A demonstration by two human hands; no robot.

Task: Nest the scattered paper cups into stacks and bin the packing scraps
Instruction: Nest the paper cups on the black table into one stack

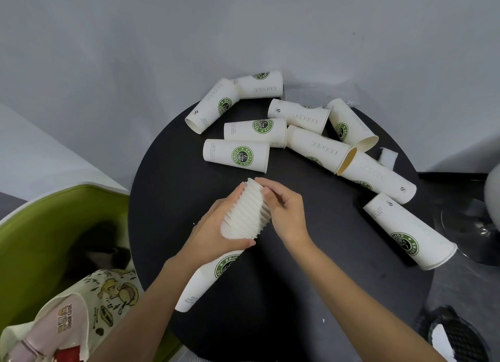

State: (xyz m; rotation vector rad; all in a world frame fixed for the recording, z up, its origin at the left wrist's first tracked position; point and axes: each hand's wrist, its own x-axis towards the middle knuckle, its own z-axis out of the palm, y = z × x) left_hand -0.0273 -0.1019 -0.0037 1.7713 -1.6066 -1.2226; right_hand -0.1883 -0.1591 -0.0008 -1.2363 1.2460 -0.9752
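Observation:
Both hands hold a stack of nested white cups (244, 213) above the round black table (297, 294). My left hand (216, 233) grips its lower end from the left; my right hand (284, 207) presses on its right side. Under my left wrist lies one cup with a green logo (208, 278). Several more logo cups lie scattered on their sides across the far half of the table, such as one (236, 154) just beyond the stack and one (408, 230) at the right edge. A white packing scrap (388, 156) lies at the far right, and clear plastic wrap (319, 92) sits at the back.
A green chair (54, 226) with a printed bag (89, 302) on it stands to the left of the table. A black mesh bin (457, 337) holding white scraps sits on the floor at the lower right. A chair base (476, 226) stands to the right. The wall is close behind.

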